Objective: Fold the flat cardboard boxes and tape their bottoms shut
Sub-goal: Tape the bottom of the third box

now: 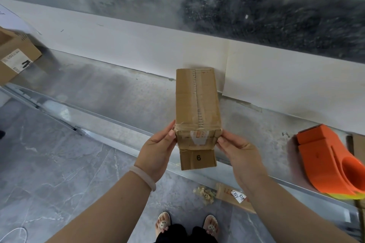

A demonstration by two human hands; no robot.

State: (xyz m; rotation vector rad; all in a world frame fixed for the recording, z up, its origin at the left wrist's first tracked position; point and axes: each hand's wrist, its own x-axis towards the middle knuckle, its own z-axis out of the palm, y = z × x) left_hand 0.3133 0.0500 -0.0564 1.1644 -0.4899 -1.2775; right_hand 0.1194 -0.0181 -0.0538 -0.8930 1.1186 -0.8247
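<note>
Left hand (pixel 156 150) and right hand (pixel 239 154) hold one box (pixel 197 104) — one dispenser (pixel 324 160) nearby.

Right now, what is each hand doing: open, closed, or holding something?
Left hand: holds the cardboard box by its left side.
Right hand: holds the same box by its right side.

Mid-frame we see a narrow brown cardboard box (pixel 197 100), folded up and pointing lengthwise away from us, with clear tape over its top seam and near end. A loose flap (pixel 198 159) marked 6 hangs there, where our left hand (pixel 158 150) and right hand (pixel 239 152) grip the box's sides. An orange tape dispenser (pixel 325 156) lies at the right edge of the frame.
</note>
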